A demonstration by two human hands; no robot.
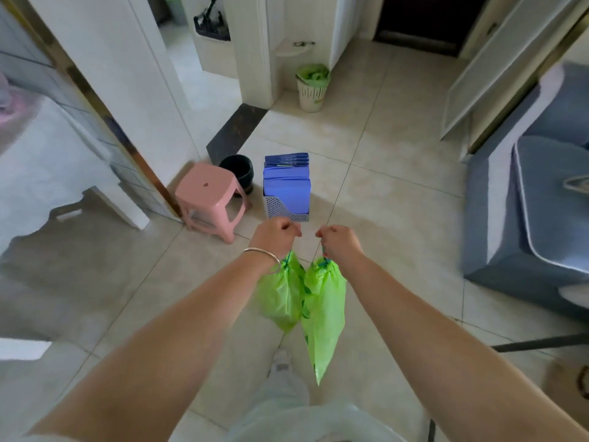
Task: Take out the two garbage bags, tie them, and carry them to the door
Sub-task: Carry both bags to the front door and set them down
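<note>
Two green garbage bags hang side by side above the tiled floor, both with their necks gathered by a drawstring. My left hand (276,236) grips the drawstring of the left bag (280,298). My right hand (339,240) grips the string of the right bag (323,314), which hangs lower and tapers to a point. Both fists are raised in front of me at about the same height. A dark door (427,20) stands at the far end of the hallway.
A pink stool (210,196), a black bin (238,169) and a mesh rack of blue folders (287,189) stand ahead on the floor. A white bin with a green liner (313,87) is farther back. A grey sofa (522,218) lines the right side.
</note>
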